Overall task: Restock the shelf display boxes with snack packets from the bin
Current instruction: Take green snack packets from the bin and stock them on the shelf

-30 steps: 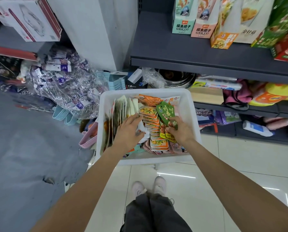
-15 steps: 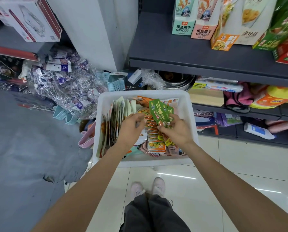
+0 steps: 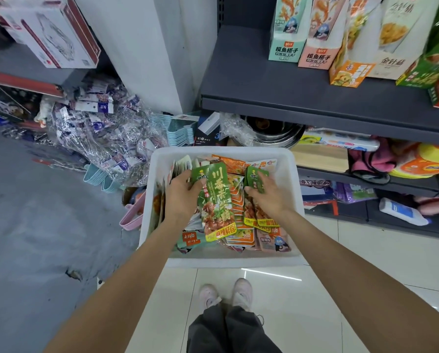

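A white plastic bin (image 3: 293,174) stands on the floor before me, full of snack packets. My left hand (image 3: 181,197) holds a large green packet (image 3: 217,200) by its upper left edge, lifted over the pile. My right hand (image 3: 270,197) grips a small bunch of green packets (image 3: 256,177) at the bin's right side. Orange packets (image 3: 238,215) lie stacked between the hands, and thin pale packets (image 3: 181,165) stand on edge at the left. Display boxes (image 3: 287,29) stand on the dark shelf (image 3: 264,82) above the bin.
A pile of clear-wrapped goods (image 3: 103,138) and stacked pale blue baskets (image 3: 177,131) lie left of the bin. A pink basket (image 3: 134,212) leans on its left wall. Lower shelves (image 3: 402,184) hold cloths and bottles. My shoes (image 3: 226,293) stand on white tiles.
My left hand has taken hold of a green packet that my right hand held up earlier. The hands have drawn apart, and my right hand keeps the other green packets.
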Available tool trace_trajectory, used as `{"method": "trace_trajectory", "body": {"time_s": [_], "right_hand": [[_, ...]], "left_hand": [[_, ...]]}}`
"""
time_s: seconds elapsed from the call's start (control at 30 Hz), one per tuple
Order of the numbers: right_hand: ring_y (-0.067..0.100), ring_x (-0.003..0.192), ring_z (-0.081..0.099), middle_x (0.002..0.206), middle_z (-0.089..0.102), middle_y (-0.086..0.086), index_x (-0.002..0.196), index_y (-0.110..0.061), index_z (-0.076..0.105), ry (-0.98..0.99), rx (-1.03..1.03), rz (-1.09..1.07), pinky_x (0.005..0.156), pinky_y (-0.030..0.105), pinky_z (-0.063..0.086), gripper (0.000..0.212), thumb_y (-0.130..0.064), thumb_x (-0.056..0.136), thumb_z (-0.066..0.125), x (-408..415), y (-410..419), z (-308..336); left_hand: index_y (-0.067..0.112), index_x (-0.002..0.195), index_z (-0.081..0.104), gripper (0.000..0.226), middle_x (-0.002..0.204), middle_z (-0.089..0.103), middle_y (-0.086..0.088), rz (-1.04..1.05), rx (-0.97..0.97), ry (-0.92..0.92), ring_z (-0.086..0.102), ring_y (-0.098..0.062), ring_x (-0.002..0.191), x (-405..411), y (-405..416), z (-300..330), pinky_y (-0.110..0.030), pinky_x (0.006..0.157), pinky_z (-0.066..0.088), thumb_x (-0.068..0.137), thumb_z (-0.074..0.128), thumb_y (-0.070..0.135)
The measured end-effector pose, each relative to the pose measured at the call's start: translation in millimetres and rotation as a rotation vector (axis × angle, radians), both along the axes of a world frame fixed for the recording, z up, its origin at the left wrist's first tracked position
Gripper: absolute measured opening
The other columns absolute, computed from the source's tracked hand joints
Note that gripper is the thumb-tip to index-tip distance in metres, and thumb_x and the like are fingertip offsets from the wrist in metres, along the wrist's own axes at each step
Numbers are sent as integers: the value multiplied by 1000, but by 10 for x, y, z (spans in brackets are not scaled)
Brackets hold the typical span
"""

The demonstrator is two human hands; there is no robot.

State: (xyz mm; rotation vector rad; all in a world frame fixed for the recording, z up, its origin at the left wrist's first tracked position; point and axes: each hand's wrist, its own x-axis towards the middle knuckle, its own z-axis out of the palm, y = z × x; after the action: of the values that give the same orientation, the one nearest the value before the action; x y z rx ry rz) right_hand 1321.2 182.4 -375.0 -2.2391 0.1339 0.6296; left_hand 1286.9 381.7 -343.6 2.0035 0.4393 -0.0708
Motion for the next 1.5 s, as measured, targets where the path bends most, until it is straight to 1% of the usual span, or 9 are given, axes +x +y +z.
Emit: {"method": "trace_trajectory", "body": {"time_s": [0.13, 0.23, 0.37, 0.9, 1.0, 1.2, 1.33, 1.43, 1.5], "right_hand": [[29, 137, 34, 151, 33, 7, 150, -21, 21, 63, -102, 23, 110, 36, 31, 55, -36, 100, 39, 30, 43, -126], [30, 116, 54, 138, 51, 9, 144, -20, 38, 9, -168, 16, 82, 23, 41, 43, -19, 101, 40, -38, -15, -116], [28, 129, 44, 143, 44, 10, 140, -17, 44, -40, -191, 27, 106, 34, 34, 49, -18, 93, 58, -104, -59, -122], [40, 121, 42, 124, 49, 22, 141, -17, 33, -24, -287, -120, 100, 43, 40, 80, -25, 75, 78, -55, -1, -66], [37, 111, 53, 119, 59, 19, 131, -9, 47, -127, -249, -229, 87, 35, 44, 58, -22, 80, 73, -111, -23, -37], [14, 68, 55, 80, 63, 2, 95, -11, 65, -247, 24, -264, 56, 20, 35, 11, -18, 94, 57, -221, -87, 402], [11, 53, 31, 56, 34, -4, 60, -18, 35, -331, 127, -257, 48, 19, 24, 39, -14, 93, 56, -229, -259, 714], [8, 53, 29, 53, 31, -7, 55, -19, 33, -403, 165, -282, 55, 27, 23, 45, -19, 96, 52, -188, -487, 1012], [12, 55, 32, 56, 37, -2, 58, -11, 41, -450, 173, -281, 57, 31, 26, 41, -23, 97, 51, -133, -702, 1189]], "left_hand": [[13, 83, 56, 12, 71, 60, -23, -14, 6, 37, 49, -21, 63, -7, 36, -58, -39, 63, 51, 93, 57, 20], [11, 88, 60, 18, 85, 65, -23, -39, -40, 53, 61, -35, 76, -46, 70, -78, -49, 73, 55, 91, 58, 29], [10, 93, 61, 28, 92, 66, -23, -45, -66, 93, 63, -39, 86, -78, 95, -75, -57, 76, 53, 87, 59, 38], [23, 88, 63, 28, 92, 67, -21, -13, -142, 50, 63, -36, 79, -211, 152, 72, -57, 73, 53, 78, 58, 49], [8, 94, 59, 53, 93, 63, -29, 23, -167, 28, 56, -20, 74, -271, 178, 108, -55, 71, 51, 73, 56, 56], [28, 85, 58, 9, 86, 67, -19, 46, -136, -68, 62, -39, 82, -324, 48, 401, -57, 72, 53, 83, 59, 37], [30, 87, 56, 6, 86, 66, 4, 19, -119, -145, 63, -22, 85, -210, -122, 709, -55, 79, 52, 90, 58, 25], [29, 91, 58, 8, 83, 61, 18, 7, -126, -194, 58, -3, 79, -96, -331, 958, -48, 84, 52, 93, 56, 22], [24, 95, 61, 6, 84, 66, 6, -29, -70, -252, 61, -12, 79, 17, -493, 1095, -47, 84, 51, 93, 56, 27]]}}
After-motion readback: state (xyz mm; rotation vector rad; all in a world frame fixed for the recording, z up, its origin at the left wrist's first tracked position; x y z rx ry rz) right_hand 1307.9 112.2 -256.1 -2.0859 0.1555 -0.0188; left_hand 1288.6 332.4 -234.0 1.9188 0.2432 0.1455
